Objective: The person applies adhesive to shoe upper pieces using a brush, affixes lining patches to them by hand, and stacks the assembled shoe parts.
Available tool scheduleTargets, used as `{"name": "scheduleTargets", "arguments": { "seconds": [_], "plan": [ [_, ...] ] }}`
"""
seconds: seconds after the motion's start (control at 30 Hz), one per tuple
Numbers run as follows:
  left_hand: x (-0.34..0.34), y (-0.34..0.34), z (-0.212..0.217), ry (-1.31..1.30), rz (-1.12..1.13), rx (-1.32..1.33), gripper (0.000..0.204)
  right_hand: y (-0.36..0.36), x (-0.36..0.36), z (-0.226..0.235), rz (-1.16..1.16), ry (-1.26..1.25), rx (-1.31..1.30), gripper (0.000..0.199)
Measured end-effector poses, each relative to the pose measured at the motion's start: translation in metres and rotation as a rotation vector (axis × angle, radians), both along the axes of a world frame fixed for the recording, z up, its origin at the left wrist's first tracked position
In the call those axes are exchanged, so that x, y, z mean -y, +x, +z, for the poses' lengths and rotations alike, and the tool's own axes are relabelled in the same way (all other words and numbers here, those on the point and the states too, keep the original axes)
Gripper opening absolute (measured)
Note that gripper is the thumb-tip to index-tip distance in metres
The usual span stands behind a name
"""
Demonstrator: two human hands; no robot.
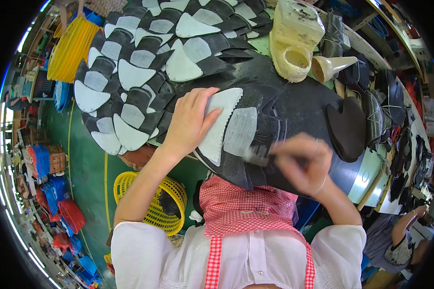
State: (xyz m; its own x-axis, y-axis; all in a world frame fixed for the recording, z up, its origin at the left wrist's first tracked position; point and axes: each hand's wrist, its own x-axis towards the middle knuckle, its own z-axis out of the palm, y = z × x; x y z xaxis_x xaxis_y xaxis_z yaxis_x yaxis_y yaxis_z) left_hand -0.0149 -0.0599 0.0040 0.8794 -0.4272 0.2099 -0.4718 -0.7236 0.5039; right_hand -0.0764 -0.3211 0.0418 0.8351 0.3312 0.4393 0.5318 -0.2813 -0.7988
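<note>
My left hand (193,118) lies flat on a white piece with a zigzag edge (224,123), thumb apart from the fingers. That piece rests on a black sheet piece at the near edge of the dark work surface (318,108). Beside the zigzag edge is a pale grey-white rectangular patch (241,131) on the black material. My right hand (304,161) is closed around a small brush (257,155), blurred by motion, whose pale end is at the patch's lower right corner. Thin black sheets (272,118) lie fanned out under and right of the patch.
Rows of black pieces with white parts (185,60) cover the far left. At the far right stand a cut-open yellowish plastic container (296,29) and a pale funnel (332,67). A black sole-shaped piece (347,130) lies right. A yellow basket (152,204) stands below left.
</note>
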Motion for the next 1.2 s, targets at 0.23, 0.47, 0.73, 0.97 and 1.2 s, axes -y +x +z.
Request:
{"name": "scheduleTargets", "arguments": {
  "seconds": [0.23, 0.47, 0.73, 0.97, 1.2],
  "plan": [
    [0.005, 0.002, 0.002, -0.015, -0.009, 0.243, 0.043, 0.078, 0.017, -0.045, -0.630, -0.123, -0.029, 0.011],
    [-0.042, 0.045, 0.013, -0.961, 0.475, -0.320, 0.038, 0.079, 0.058, -0.021, -0.590, 0.292, -0.275, 0.015],
    [-0.055, 0.099, -0.007, -0.230, 0.453, 0.331, 0.047, 0.127, 0.070, -0.044, -0.552, -0.367, 0.082, 0.017],
    [-0.002, -0.007, 0.017, -0.010, 0.041, -0.008, 0.046, 0.080, 0.043, -0.018, -0.463, 0.233, -0.619, 0.015],
    [0.005, -0.013, -0.006, 0.027, 0.077, 0.097, 0.043, 0.079, -0.013, -0.017, -0.406, -0.062, -0.260, 0.009]
  ]
}}
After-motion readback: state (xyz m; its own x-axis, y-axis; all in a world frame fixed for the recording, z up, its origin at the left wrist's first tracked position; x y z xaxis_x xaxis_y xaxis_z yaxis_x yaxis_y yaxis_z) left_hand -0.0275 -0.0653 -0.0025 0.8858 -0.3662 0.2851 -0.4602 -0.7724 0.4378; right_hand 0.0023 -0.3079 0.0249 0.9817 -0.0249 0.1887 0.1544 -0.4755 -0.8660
